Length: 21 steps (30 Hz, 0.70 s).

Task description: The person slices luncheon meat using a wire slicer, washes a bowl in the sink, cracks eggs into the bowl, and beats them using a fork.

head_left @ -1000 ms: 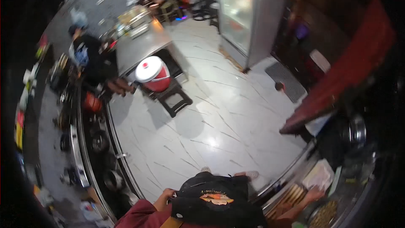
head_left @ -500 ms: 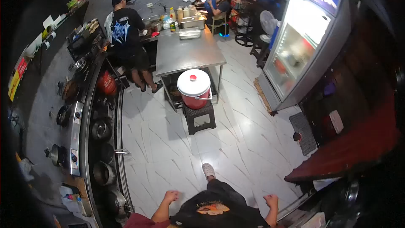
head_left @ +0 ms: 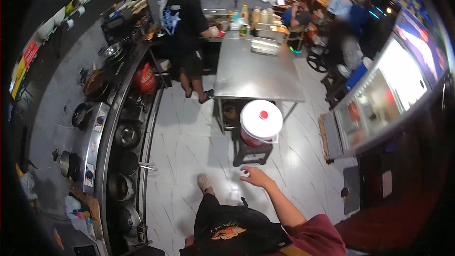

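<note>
My right hand (head_left: 256,176) is out in front of my body over the tiled floor, its fingers apart and slightly bent, holding nothing. It is nearest to a red bucket with a white lid (head_left: 260,119), which stands on a dark plastic stool (head_left: 252,154); hand and stool look apart. Of my left hand (head_left: 189,241) only a small patch shows at the left edge of my black apron (head_left: 232,230), and its fingers are hidden. One of my shoes (head_left: 205,183) is on the floor ahead.
A steel table (head_left: 258,73) stands behind the bucket. At the far counter stands a person in black (head_left: 182,23). The stove (head_left: 95,147) and shelves with pans (head_left: 127,135) run along the left. A glass-door fridge (head_left: 379,104) is at the right, a doormat (head_left: 351,189) below it.
The view has swung right and come nearer to the table and bucket. My right hand has swung forward and inward. My left hand has dropped back beside the apron, mostly out of sight.
</note>
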Available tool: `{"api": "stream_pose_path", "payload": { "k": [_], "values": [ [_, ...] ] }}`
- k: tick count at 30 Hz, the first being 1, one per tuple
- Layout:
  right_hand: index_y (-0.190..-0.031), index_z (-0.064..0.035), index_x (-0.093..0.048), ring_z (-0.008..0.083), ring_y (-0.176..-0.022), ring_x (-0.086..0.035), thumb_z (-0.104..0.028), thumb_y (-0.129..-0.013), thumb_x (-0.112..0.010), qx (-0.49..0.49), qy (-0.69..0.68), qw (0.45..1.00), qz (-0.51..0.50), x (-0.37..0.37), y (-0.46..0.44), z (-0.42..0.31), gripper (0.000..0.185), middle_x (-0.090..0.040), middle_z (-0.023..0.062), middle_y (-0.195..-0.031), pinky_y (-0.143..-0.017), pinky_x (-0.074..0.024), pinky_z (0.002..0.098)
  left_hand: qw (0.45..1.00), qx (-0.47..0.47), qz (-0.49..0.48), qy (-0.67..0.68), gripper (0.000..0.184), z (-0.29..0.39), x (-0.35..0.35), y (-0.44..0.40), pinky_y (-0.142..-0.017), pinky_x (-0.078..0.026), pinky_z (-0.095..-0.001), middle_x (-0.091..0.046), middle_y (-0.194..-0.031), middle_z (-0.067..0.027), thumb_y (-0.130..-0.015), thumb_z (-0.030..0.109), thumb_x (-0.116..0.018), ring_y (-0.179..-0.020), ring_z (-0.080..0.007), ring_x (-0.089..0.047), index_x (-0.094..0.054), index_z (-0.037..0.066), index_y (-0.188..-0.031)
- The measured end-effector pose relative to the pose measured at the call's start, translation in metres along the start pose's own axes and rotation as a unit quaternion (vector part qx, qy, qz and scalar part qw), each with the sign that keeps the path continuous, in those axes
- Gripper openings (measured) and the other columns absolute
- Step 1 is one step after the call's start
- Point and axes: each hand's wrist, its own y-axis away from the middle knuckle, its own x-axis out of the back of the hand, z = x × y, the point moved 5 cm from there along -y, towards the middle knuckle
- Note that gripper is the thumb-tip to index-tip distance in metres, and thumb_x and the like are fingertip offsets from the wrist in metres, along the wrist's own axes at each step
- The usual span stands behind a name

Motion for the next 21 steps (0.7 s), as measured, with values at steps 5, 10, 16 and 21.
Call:
{"api": "stream_pose_path", "payload": {
  "k": [5, 10, 16, 21],
  "values": [
    [-0.127, -0.0042, -0.064, 0.0401, -0.109, -0.066, -0.044, -0.088, -0.072, 0.066, 0.011, 0.992, -0.105, -0.052, -0.151, -0.091, 0.056, -0.070, 0.0227, -0.115, -0.095, -0.0514, 0.0469, 0.998, 0.048, -0.003, 0.042, 0.030, 0.069, 0.024, -0.039, -0.061, -0.055, -0.0352, -0.070, -0.098, -0.0084, -0.094, 0.020, -0.062, -0.075, -0.0241, -0.070, -0.066, 0.005, -0.119],
    [-0.130, -0.0052, -0.062, 0.0401, -0.111, -0.066, -0.047, -0.091, -0.069, 0.045, 0.142, 0.960, -0.237, -0.093, -0.259, -0.129, 0.058, -0.071, 0.0219, -0.115, -0.096, -0.0512, 0.0473, 0.990, 0.037, 0.013, 0.134, 0.031, 0.193, 0.090, -0.093, -0.063, -0.056, -0.0367, -0.071, -0.098, -0.0099, -0.094, 0.021, -0.062, -0.077, -0.0256, -0.070, -0.065, 0.005, -0.121],
    [-0.134, -0.0082, -0.061, 0.0422, -0.116, -0.062, -0.045, -0.092, -0.067, 0.053, 0.070, 0.965, -0.248, -0.042, -0.394, -0.199, 0.056, -0.067, 0.0229, -0.124, -0.099, -0.0499, 0.0489, 0.972, -0.166, 0.084, 0.141, 0.037, 0.445, 0.161, -0.152, -0.077, -0.057, -0.0400, -0.069, -0.108, -0.0129, -0.095, 0.025, -0.063, -0.091, -0.0281, -0.070, -0.062, 0.006, -0.127],
    [-0.133, -0.0067, -0.060, 0.0419, -0.115, -0.063, -0.046, -0.091, -0.068, 0.059, 0.119, 0.967, -0.217, -0.016, -0.544, -0.215, 0.058, -0.067, 0.0218, -0.122, -0.097, -0.0504, 0.0497, 0.958, -0.214, 0.053, 0.184, 0.027, 0.614, 0.157, -0.188, -0.061, -0.052, -0.0296, -0.069, -0.100, -0.0069, -0.094, 0.022, -0.064, -0.079, -0.0197, -0.070, -0.064, 0.009, -0.118]
  ]
}}
